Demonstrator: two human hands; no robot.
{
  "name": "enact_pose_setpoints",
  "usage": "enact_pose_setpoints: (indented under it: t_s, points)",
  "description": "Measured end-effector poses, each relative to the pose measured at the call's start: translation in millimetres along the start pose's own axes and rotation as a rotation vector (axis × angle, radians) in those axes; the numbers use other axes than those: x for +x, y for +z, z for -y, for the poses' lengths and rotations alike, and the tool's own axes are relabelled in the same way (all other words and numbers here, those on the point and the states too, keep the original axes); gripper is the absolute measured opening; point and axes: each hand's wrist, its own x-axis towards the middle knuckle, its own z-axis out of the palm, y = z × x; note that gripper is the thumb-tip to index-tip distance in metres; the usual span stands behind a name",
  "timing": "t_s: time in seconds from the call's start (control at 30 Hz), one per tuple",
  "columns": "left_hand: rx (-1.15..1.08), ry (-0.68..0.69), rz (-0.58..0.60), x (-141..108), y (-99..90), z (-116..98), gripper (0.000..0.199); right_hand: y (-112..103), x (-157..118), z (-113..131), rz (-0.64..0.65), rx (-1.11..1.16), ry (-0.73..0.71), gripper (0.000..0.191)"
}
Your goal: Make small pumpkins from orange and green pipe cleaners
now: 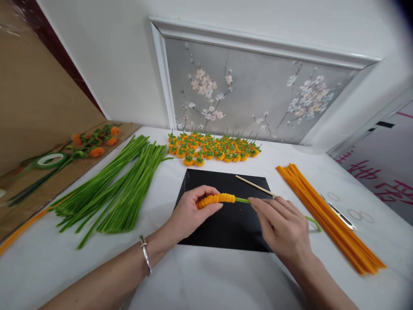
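Note:
My left hand (193, 211) is closed around a tightly coiled orange pipe cleaner (219, 198), thumb below and fingers behind. From the coil's right end comes a green pipe cleaner (241, 200), pinched by my right hand (280, 221). Its bent tail shows beyond the right hand's far side. Both hands hover over a black board (222, 232) on the white table. A thin wooden stick (253, 184) lies on the board, just behind the right hand.
Green pipe cleaners (129, 189) lie at left, straight orange ones (329, 215) at right beside scissors (338, 213). Several small orange pumpkin shapes (209, 148) with green tops stand at the back. Green tape (50, 160) and orange flowers (97, 151) rest on cardboard at far left.

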Motion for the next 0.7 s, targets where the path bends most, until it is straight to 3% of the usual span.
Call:
enact_pose_setpoints:
  t_s: [0.37, 0.53, 0.7]
  points:
    - [0.113, 0.029, 0.077, -2, 4.6, 0, 0.018, 4, -2, 3, 0.063, 0.14, 0.015, 0.018]
    - [0.091, 0.026, 0.109, -4, 8.5, 5, 0.018, 8, -2, 9, 0.126, 0.285, 0.045, 0.017]
    - [0.032, -0.018, 0.172, -5, 10.9, 7, 0.025, 6, 0, 16, 0.155, 0.259, 0.038, 0.02]
